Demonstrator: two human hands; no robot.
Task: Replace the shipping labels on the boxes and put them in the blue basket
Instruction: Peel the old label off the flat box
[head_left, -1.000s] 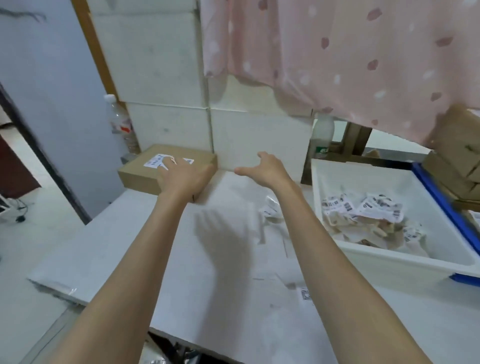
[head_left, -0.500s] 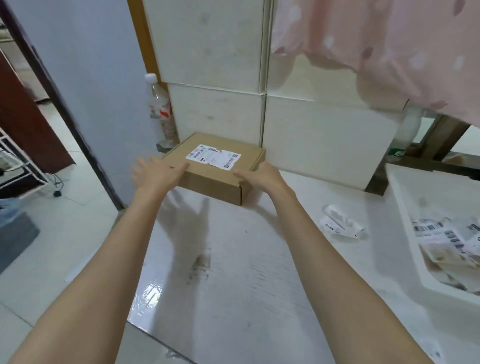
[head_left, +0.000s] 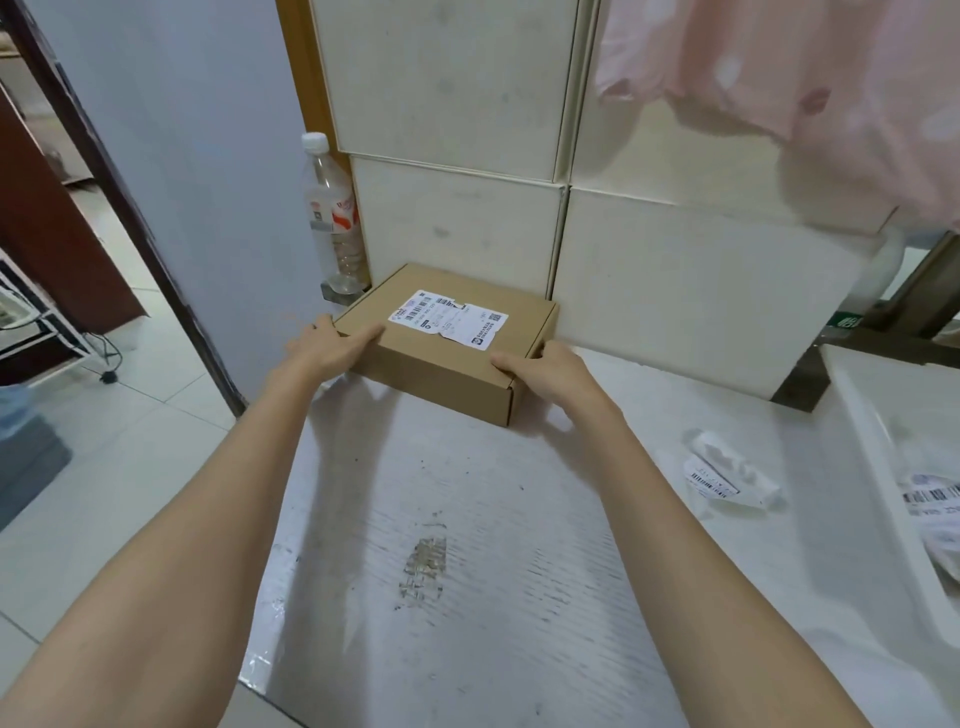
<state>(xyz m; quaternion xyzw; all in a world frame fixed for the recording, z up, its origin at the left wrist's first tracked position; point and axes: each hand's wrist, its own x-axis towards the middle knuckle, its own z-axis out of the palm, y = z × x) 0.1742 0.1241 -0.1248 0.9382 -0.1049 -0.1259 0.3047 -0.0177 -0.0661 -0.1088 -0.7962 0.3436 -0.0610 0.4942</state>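
Cardboard box (head_left: 441, 358) between both hands bears a torn barcode label (head_left: 448, 323).

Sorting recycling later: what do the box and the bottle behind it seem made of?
The box looks like plain brown cardboard, matte, with folded flap seams. The bottle looks like clear thin plastic with a white cap: you can see through it.

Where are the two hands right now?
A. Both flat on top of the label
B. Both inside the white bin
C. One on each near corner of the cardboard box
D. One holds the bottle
C: the left hand and right hand grip opposite near corners of the cardboard box.
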